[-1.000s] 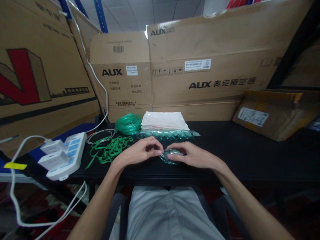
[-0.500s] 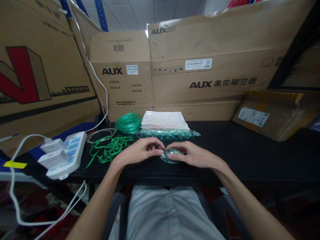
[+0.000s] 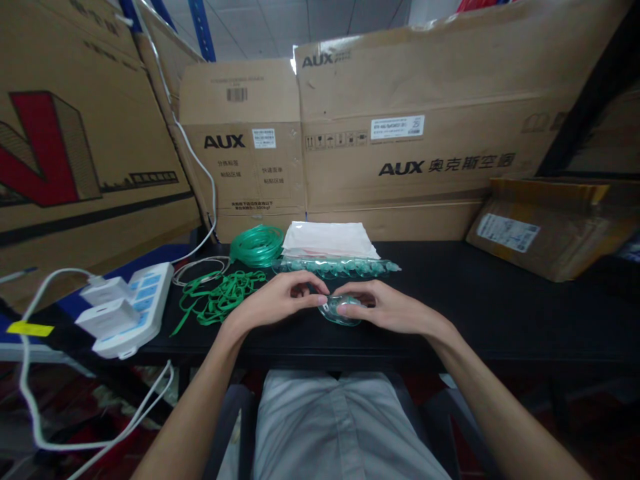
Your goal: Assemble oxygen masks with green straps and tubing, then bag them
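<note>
A clear, green-tinted oxygen mask lies on the black table in front of me, with a small pale clip near its left end. My left hand pinches the mask's left end between thumb and fingers. From the other side my right hand is closed over the mask, its thumb across the top and its fingers partly hidden behind. Just beyond my hands lies a row of similar clear green masks, nested together. To the left of my left hand is a loose heap of green elastic straps.
Coiled green tubing lies beside a stack of white plastic bags at the back. A white power strip with chargers stands on the left. Large cardboard panels wall the back; a taped carton sits at right.
Both hands stay at the mask with only slight finger movement. The left fingertips have shifted a little at the mask's edge. Nothing else has visibly moved.
</note>
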Demonstrator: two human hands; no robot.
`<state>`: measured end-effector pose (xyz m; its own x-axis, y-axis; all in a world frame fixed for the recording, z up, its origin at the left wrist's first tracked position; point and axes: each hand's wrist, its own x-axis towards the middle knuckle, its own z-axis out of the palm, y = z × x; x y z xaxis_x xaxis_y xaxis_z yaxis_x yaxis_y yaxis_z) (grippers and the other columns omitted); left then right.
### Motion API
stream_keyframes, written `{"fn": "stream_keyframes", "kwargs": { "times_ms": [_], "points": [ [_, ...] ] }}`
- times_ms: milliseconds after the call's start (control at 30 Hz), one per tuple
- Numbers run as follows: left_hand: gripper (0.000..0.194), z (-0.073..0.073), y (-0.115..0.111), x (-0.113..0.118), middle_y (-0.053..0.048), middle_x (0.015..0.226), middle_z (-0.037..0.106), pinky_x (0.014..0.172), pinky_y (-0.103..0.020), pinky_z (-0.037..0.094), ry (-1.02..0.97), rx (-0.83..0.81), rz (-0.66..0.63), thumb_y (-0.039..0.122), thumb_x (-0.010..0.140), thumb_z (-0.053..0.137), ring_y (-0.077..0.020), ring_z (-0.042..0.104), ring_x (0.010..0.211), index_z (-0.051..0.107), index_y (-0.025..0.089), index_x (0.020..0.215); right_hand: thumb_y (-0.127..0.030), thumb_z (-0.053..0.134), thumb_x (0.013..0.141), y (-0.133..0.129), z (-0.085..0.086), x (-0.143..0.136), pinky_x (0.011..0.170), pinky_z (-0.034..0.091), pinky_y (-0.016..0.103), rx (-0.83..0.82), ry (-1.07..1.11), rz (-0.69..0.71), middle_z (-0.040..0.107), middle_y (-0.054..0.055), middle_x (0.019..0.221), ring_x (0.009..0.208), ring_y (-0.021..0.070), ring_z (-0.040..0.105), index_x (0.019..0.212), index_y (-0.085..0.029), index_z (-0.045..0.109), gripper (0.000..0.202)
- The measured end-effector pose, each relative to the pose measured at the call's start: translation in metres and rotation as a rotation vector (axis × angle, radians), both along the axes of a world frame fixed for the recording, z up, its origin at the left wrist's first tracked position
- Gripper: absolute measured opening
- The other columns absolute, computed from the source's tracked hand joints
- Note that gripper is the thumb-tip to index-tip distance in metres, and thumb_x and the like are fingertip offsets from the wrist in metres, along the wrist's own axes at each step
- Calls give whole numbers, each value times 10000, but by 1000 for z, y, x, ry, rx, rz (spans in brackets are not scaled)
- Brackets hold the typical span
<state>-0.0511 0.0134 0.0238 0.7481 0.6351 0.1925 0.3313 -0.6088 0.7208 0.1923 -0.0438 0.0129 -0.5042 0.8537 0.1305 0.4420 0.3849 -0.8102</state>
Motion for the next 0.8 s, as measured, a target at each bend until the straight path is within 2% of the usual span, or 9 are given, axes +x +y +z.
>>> {"fn": "stream_keyframes", "kwargs": {
  "times_ms": [300, 533, 667, 800],
  "points": [
    [300, 0, 0, 0, -13, 971, 710, 723, -242, 437, 13, -41, -3, 449, 914, 651, -151, 581, 786, 716, 191, 1053, -458, 620, 933, -1, 1, -2, 751, 440, 271, -10, 10, 6, 713, 38, 1024, 844, 176, 580, 1168, -175, 704, 378],
    [299, 1, 0, 1, -15, 939, 707, 702, -244, 436, -7, -1, 13, 451, 893, 677, -149, 571, 759, 728, 190, 1029, -454, 633, 927, -1, 1, 0, 834, 479, 299, -3, 32, 28, 721, 40, 1122, 945, 202, 629, 1233, -203, 690, 400],
    [325, 1, 0, 4, -13, 904, 691, 708, -245, 441, -86, 59, 74, 476, 880, 693, -151, 582, 768, 724, 196, 1042, -422, 662, 914, 2, -1, 2, 926, 489, 340, 66, 77, 12, 706, 38, 1223, 1064, 228, 641, 1274, -238, 676, 405],
    [396, -3, 0, 7, -17, 888, 680, 696, -252, 448, -175, 137, 208, 539, 829, 727, -153, 586, 742, 694, 181, 996, -393, 689, 893, 4, -2, 1, 991, 487, 391, 181, 118, -87, 708, 54, 1239, 1123, 249, 646, 1244, -239, 681, 383]
  ]
}}
